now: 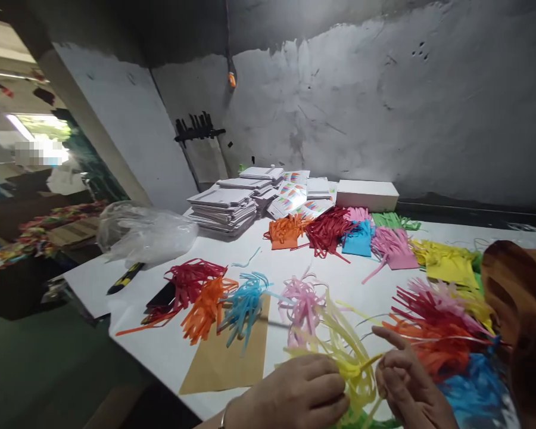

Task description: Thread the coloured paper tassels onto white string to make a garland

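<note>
Yellow paper fringe (335,333) spreads out above and between the hands at the lower centre. My left hand (301,390) has its fingers wrapped round the base of the yellow fringe. At the twisted yellow end, my right hand (406,375) pinches with thumb and curled fingers while its index finger points up and left. Some green fringe (361,417) shows beneath the hands. A pink tassel (302,304) lies just beyond, with a blue tassel (246,304), an orange tassel (208,310) and a dark pink tassel (192,280) in a row to its left.
Brown paper (232,363) lies under the tassels. A yellow-black cutter (125,278) and a plastic bag (145,232) are at the left. Stacked white packs (226,208) and a white box (367,195) stand near the wall. More coloured fringes (438,322) cover the right side beside a brown object (518,298).
</note>
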`<move>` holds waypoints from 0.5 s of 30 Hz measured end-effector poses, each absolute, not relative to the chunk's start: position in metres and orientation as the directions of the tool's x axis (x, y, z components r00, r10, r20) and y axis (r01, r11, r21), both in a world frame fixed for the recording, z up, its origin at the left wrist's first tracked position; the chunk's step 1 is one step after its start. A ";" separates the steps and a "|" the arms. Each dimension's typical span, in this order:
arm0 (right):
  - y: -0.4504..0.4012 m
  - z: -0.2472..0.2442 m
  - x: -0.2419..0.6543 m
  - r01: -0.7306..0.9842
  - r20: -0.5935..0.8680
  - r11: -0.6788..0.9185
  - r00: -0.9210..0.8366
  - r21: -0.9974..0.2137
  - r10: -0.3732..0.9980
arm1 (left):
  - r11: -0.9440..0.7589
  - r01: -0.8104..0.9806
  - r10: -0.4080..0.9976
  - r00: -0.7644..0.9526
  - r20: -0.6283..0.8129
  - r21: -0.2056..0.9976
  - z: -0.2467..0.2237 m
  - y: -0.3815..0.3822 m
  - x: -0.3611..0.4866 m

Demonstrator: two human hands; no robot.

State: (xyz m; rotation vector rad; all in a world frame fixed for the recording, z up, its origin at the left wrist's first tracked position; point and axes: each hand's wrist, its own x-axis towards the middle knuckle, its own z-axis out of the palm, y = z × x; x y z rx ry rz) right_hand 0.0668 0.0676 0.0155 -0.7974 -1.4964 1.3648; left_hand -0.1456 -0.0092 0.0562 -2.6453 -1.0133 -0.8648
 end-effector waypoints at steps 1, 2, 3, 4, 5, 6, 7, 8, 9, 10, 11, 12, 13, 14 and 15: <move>0.069 0.014 0.073 -0.109 0.237 0.211 -0.354 -0.971 0.905 | -0.751 0.659 0.555 0.593 0.583 0.044 0.053 -0.009 -0.144; 0.070 0.014 0.079 -0.103 0.257 0.236 -0.352 -0.966 0.900 | -0.750 0.660 0.556 0.587 0.588 0.049 0.050 -0.009 -0.143; 0.070 0.013 0.083 -0.100 0.270 0.250 -0.358 -0.963 0.894 | -0.750 0.659 0.554 0.585 0.592 0.051 0.048 -0.009 -0.142; 0.070 0.014 0.085 -0.096 0.280 0.263 -0.378 -0.960 0.882 | -0.754 0.656 0.551 0.589 0.590 0.049 0.047 -0.009 -0.141; 0.068 0.015 0.086 -0.090 0.288 0.277 -0.422 -0.957 0.859 | -0.759 0.650 0.548 0.599 0.584 0.046 0.047 -0.009 -0.141; 0.067 0.017 0.084 -0.086 0.295 0.289 -0.471 -0.953 0.832 | -0.768 0.639 0.543 0.613 0.575 0.044 0.048 -0.009 -0.140; 0.066 0.020 0.082 -0.082 0.298 0.300 -0.508 -0.951 0.808 | -0.780 0.624 0.538 0.629 0.561 0.049 0.049 -0.009 -0.140; 0.065 0.024 0.080 -0.077 0.308 0.316 -0.526 -0.946 0.793 | -0.790 0.609 0.536 0.639 0.552 0.062 0.050 -0.010 -0.140; 0.065 0.027 0.077 -0.070 0.330 0.346 -0.520 -0.936 0.788 | -0.789 0.608 0.549 0.629 0.550 0.092 0.052 -0.012 -0.141; 0.065 0.029 0.075 -0.054 0.368 0.395 -0.495 -0.917 0.787 | -0.774 0.617 0.578 0.594 0.560 0.143 0.054 -0.014 -0.143; 0.065 0.031 0.074 -0.024 0.412 0.452 -0.455 -0.892 0.789 | -0.735 0.641 0.628 0.519 0.579 0.222 0.057 -0.016 -0.145; 0.065 0.033 0.072 0.014 0.457 0.509 -0.418 -0.861 0.785 | -0.672 0.665 0.691 0.408 0.596 0.325 0.059 -0.018 -0.146; 0.064 0.033 0.071 0.050 0.490 0.549 -0.390 -0.834 0.780 | -0.595 0.676 0.753 0.278 0.597 0.435 0.061 -0.020 -0.148; 0.062 0.034 0.069 0.071 0.506 0.566 -0.368 -0.821 0.780 | -0.519 0.668 0.799 0.159 0.580 0.533 0.062 -0.022 -0.147; 0.059 0.034 0.066 0.072 0.503 0.563 -0.365 -0.823 0.783 | -0.462 0.647 0.829 0.072 0.555 0.606 0.062 -0.023 -0.146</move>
